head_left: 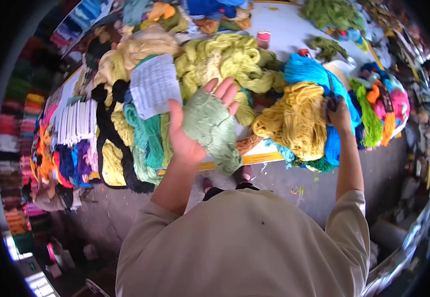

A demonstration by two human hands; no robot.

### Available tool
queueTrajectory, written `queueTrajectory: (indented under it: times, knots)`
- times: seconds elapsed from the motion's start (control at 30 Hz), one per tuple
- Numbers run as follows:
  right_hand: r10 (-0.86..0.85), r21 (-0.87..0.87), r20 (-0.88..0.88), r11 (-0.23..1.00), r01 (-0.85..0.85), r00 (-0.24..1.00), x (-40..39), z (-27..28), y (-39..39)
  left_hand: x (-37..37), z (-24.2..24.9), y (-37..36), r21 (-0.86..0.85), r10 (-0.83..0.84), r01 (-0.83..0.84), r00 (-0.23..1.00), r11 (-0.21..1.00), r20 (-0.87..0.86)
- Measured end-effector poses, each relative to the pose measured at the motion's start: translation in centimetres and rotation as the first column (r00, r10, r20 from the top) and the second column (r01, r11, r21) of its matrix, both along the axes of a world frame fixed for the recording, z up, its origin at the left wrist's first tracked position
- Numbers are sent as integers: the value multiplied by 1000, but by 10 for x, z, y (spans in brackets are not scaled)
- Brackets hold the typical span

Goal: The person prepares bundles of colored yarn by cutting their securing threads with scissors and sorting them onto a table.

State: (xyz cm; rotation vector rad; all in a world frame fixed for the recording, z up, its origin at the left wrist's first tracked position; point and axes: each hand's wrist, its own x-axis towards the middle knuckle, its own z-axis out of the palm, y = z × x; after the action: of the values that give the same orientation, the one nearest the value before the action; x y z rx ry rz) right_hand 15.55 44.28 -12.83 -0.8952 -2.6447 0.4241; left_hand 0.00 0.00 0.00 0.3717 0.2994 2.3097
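Note:
My left hand (186, 141) is turned palm up, fingers stretched out and thumb apart. Across its palm and fingers lies a pale green skein of yarn (210, 121), its lower end hanging past the heel of the hand. My right hand (341, 119) is closed around a small dark tool (331, 102) with a thin part pointing up; its exact kind I cannot tell. That hand is over bright blue yarn (308, 68), beside a golden yellow yarn bundle (296, 116). A printed paper sheet (155, 85) rests on the yarn left of my left hand.
Yellow-green skeins (220, 54) are heaped across the table (279, 22). Black yarn (107, 119) and teal yarn (148, 136) hang over its front edge at left. A small pink-and-white container (263, 38) stands farther back. Multicoloured yarn (385, 106) sits at right. Another person (51, 195) is at far left.

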Motion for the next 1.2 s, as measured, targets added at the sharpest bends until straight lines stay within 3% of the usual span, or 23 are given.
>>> queueTrajectory:
  times: [0.03, 0.07, 0.1, 0.17, 0.2, 0.23, 0.27, 0.33, 0.37, 0.4, 0.43, 0.47, 0.5, 0.53, 0.57, 0.6, 0.73, 0.9, 1.07, 1.1, 1.2]
  knots:
    - [-61, -54, 89, 996, 66, 994, 7, 12, 14, 6, -3, 6, 6, 1, -1, 1000, 1000, 14]
    - [-80, -34, 41, 996, 81, 996, 18, 13, 30, 12, -5, 11, 32, 1, -3, 998, 999, 61]
    - [-104, -90, -106, 991, 95, 989, -26, -16, -3, -24, 9, -21, -18, 15, -15, 999, 1000, -29]
    - [-74, 90, -170, 992, 90, 983, -8, 30, -12, -19, 2, -21, 18, 14, -15, 997, 1000, 72]
    - [-18, 124, -169, 992, 39, 985, 1, 58, -21, -16, -2, -21, 36, 28, -31, 996, 999, 87]
    - [-73, 127, -233, 986, 105, 970, 2, 86, -47, -17, -4, -24, 48, 21, -27, 992, 999, 122]
    - [8, 103, -424, 994, 39, 906, 6, 94, -62, -18, -5, -28, 58, 13, -22, 988, 998, 153]
    - [181, -136, -575, 941, -311, 798, 9, 113, -107, -20, -5, -34, 35, 32, -38, 986, 999, 161]
    - [292, -96, -577, 903, -419, 763, 7, 123, -140, -21, -5, -36, 3, 33, -34, 986, 999, 165]
    - [358, -175, -547, 835, -522, 757, 9, 128, -168, -22, -4, -37, 5, 24, -25, 982, 1000, 186]
    - [11, -638, -671, 499, -586, 741, 10, 130, -206, -24, -7, -40, 14, 16, -19, 983, 1000, 181]
    - [159, -654, -597, 472, -591, 786, 9, 130, -233, -26, -12, -43, 83, -34, 15, 973, 996, 228]
    - [429, -574, -607, 344, -743, 669, 0, 123, -252, -28, -15, -47, 153, -87, 46, 958, 987, 272]
    - [482, -704, -518, 229, -673, 706, -1, 125, -278, -30, -16, -52, 162, -94, 51, 958, 986, 269]
    - [550, -775, -396, 228, -589, 735, -3, 132, -303, -32, -16, -58, 208, -122, 65, 953, 976, 276]
    - [435, -850, -452, 57, -524, 779, -6, 138, -329, -33, -16, -65, 257, -147, 73, 948, 964, 282]
    - [511, -819, -419, 145, -555, 751, -12, 139, -368, -34, -6, -98, 275, -127, 41, 944, 960, 304]
    - [503, -824, -420, 138, -549, 756, -14, 147, -403, -33, 4, -131, 278, -128, 49, 953, 959, 273]
    - [527, -757, -407, 262, -599, 746, -21, 142, -425, -24, 11, -148, 110, -40, 20, 982, 994, 185]
    - [502, -764, -412, 266, -588, 761, -23, 143, -431, -22, 10, -151, 86, -49, 42, 996, 995, 80]
    - [456, -766, -443, 255, -590, 772, -24, 142, -444, -18, 10, -158, 55, -58, 53, 994, 997, 89]
